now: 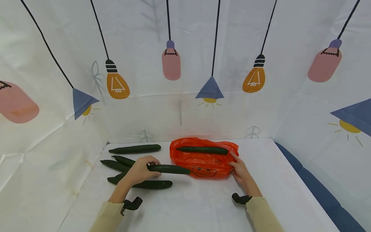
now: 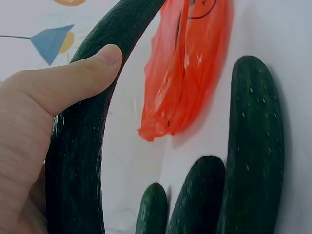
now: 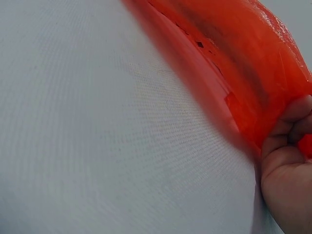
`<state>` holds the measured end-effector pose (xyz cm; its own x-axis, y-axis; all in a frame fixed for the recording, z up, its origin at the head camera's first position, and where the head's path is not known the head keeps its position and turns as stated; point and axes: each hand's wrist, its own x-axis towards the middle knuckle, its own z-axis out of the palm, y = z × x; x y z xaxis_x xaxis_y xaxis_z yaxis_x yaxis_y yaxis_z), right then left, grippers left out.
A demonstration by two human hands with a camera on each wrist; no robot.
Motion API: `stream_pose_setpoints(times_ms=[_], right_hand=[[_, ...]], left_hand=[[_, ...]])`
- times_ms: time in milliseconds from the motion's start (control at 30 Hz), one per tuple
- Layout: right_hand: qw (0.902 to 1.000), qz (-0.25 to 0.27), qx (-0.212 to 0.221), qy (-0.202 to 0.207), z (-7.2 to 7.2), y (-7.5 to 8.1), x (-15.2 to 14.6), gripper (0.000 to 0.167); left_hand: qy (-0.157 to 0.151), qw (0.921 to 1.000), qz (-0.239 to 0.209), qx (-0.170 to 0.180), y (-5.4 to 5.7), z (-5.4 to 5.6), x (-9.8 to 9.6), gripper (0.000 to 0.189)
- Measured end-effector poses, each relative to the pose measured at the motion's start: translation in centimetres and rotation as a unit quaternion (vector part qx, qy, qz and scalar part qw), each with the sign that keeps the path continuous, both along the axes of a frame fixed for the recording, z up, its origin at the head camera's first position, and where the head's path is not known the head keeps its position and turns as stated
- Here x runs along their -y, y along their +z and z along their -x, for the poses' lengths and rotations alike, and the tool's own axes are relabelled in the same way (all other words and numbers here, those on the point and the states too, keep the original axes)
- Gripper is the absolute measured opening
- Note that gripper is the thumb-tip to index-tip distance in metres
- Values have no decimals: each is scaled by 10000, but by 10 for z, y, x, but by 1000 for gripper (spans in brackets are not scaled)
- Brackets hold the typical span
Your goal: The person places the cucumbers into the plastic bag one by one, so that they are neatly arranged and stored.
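My left hand [image 1: 142,170] grips a long dark green cucumber [image 1: 169,169], its thumb laid along the skin in the left wrist view. The free end of that cucumber reaches the left edge of a red plastic bag [image 1: 204,173] printed with a smiling face. Another cucumber [image 1: 203,150] lies in the open bag. At the bag's right side, my right hand [image 1: 240,170] pinches the thin plastic [image 3: 273,92] between thumb and fingers. Beneath and around my left hand several more cucumbers [image 1: 153,184] rest on the white table, partly hidden by it.
One cucumber [image 1: 134,149] lies apart at the back left of the white table [image 1: 203,206]. A white sheet [image 1: 185,112] printed with lamps hangs behind the table and at its sides. Something dark blue [image 1: 318,190] runs along the right table edge.
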<state>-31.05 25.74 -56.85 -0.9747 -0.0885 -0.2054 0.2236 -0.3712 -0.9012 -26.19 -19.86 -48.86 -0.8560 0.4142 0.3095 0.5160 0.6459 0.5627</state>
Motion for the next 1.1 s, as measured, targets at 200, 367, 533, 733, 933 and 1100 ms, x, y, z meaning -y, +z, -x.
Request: stream_pose_setpoints(times_ms=[200, 367, 533, 733, 933, 1100], right_hand=[[9999, -45, -75, 61, 1, -1, 1, 69], [10000, -34, -55, 37, 0, -1, 1, 70], [9995, -251, -174, 83, 1, 2, 0, 70], [9975, -649, -261, 141, 3, 4, -1, 71], [9896, -1359, -435, 186, 3, 3, 0, 70], [9757, -2131, -472, 186, 1, 1, -1, 70]], left_hand=[[-115, 9999, 21, -3, 1, 9, -14, 29], [-195, 9998, 34, 76, 2, 14, -25, 29], [-283, 9995, -84, 91, 8, 24, -36, 29], [-449, 9989, -95, -34, 18, 39, -50, 26], [-513, 9987, -43, 64, 20, 54, -66, 29], [-566, 9983, -114, 95, 19, 63, -79, 31]])
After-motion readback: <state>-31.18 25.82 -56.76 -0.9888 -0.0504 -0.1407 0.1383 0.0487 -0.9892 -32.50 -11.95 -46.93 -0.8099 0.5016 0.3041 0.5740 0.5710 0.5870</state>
